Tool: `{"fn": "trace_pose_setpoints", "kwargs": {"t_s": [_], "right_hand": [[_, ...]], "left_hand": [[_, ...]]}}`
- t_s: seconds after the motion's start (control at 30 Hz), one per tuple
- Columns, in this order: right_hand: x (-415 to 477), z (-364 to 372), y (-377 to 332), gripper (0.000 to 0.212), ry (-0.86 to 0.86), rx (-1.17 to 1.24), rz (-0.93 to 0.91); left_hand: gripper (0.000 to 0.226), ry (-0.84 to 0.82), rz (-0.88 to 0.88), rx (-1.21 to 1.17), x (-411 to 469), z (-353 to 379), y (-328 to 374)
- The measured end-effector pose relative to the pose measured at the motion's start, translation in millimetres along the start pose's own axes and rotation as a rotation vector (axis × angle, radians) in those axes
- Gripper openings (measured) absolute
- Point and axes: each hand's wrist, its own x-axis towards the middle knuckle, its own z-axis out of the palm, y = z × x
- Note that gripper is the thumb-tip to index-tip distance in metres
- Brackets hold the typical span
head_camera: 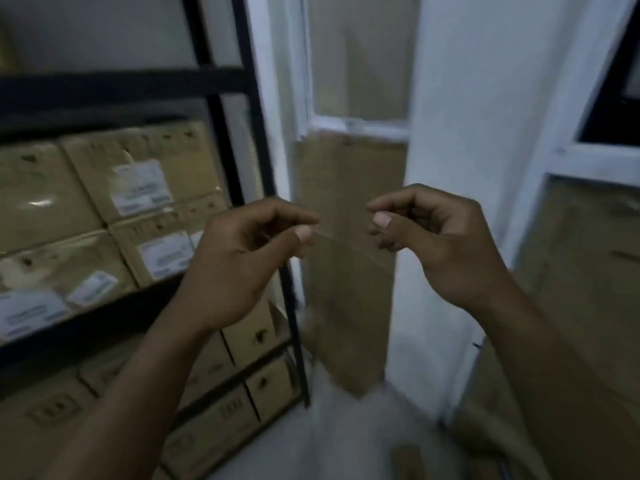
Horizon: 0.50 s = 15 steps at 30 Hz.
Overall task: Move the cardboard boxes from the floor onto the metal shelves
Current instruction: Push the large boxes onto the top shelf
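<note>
Right of the metal shelves (221,109), at chest height, both hands are raised; no box is carried.

Step in hand: judged an interruption between lifts. A thin clear strip (349,249), possibly tape, is being handled instead of a box.

Left hand (242,258): fingers curled, thumb and forefinger closed together on the near end of the clear strip.

Right hand (436,240): fingers curled, thumb pressed to forefinger. The far end of the strip runs to just below these fingers. Whether it is actually gripped cannot be told.

Cardboard boxes (138,168): stacked with labelled faces outward on the middle and lower levels of the shelves. The top level is seen without boxes. Brown cardboard (485,393) is noted on the floor (311,438) to the right of the shelves, too blurred to confirm as a box.

Next move, as judged: the strip is to be discarded or stuck down so that both hands are freed. A floor box must then be located, gripped from both sides and raised to a free level.
</note>
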Motion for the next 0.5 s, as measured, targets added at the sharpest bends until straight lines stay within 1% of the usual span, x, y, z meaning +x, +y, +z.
{"fn": "trace_pose_setpoints", "kwargs": {"t_s": [0.1,0.27,0.43,0.5], "right_hand": [[-79.6,-35.7,-3.1,0.013,0.122,-0.016,0.12],[-206.0,-114.0,-20.5,0.013,0.337,-0.133,0.321],[-335.5,-210.4,-54.8,0.013,0.545,-0.289,0.498],[-383.1,-246.4,-71.4,0.017,0.611,-0.319,0.558]], "left_hand": [[0.016,-0.082,-0.041,-0.215,-32.6,66.0,10.7],[0.014,-0.35,-0.11,-0.471,-71.1,191.4,49.0],[0.02,-0.553,-0.13,-0.617,-113.7,312.7,116.6],[0.02,-0.632,-0.155,-0.653,-133.8,357.1,146.6]]}}
